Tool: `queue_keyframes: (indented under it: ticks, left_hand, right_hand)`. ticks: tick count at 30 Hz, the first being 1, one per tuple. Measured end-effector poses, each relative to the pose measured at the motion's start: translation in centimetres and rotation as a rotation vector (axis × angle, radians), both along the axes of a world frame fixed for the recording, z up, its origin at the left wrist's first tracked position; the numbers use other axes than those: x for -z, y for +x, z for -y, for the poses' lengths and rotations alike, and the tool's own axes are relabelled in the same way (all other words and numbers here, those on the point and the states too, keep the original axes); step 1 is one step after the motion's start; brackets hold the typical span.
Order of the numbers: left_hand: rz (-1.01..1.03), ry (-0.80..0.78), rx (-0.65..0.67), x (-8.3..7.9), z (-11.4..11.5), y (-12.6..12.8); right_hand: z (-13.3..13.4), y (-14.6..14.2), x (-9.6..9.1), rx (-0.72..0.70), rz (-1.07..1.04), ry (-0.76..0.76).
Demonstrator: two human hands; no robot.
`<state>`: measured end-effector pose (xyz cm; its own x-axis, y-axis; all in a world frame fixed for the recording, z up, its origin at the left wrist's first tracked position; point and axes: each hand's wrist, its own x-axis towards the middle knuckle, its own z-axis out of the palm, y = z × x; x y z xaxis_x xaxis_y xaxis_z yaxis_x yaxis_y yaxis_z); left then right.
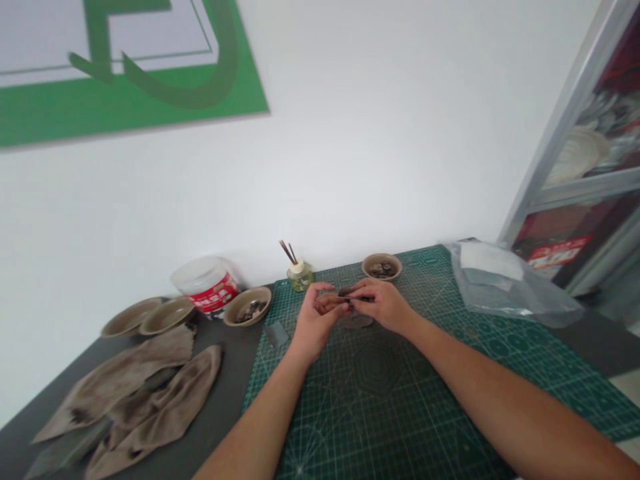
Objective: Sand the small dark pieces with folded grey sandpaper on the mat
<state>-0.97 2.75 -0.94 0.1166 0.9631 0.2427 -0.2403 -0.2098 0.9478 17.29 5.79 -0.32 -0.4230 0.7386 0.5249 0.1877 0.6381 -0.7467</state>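
Dark strip, long axis crosswise, between left hand, right hand

Both bare forearms reach forward from the bottom of the head view, the left forearm rising steeply from the lower edge and the right forearm stretching in a long diagonal from the lower-right corner. They converge so that the hands nearly meet at the centre of the view. The left hand is turned with its palm inward, its fingers curled toward the right hand. The right hand is angled with its back uppermost, its fingers bent down and pinching inward. Both wrists are slightly bent, and the fingertips of the two hands work close together.
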Motion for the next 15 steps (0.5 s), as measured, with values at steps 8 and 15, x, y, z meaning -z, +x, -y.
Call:
queue_keyframes:
  ticks: [8,15]
  left_hand:
    - [-0.005,0.021,0.013,0.20,-0.22,-0.08]
    - [-0.006,-0.002,0.020,0.12,-0.10,-0.17]
  right_hand:
    - [0.35,-0.40,0.20,0.009,0.017,0.053]
    - [0.44,-0.42,0.07,0.055,0.052,0.137]
